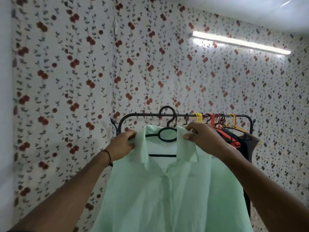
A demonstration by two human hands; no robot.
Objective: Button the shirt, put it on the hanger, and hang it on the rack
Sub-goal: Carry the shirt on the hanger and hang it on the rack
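A pale green shirt (170, 190) hangs in front of me on a black hanger (167, 133), its front placket closed. The hanger's hook loops at the black rack bar (143, 115); whether it rests on the bar I cannot tell. My left hand (122, 144) pinches the left side of the collar. My right hand (203, 138) pinches the right side of the collar near the shoulder. The shirt's lower part runs out of the bottom of the view.
To the right on the same bar hang several yellow hangers (198, 117), red hangers (213, 120) and dark garments (245, 144). The rack's curved left end (119, 125) stands close to a floral wall. A lit tube lamp (240, 42) is high on the right wall.
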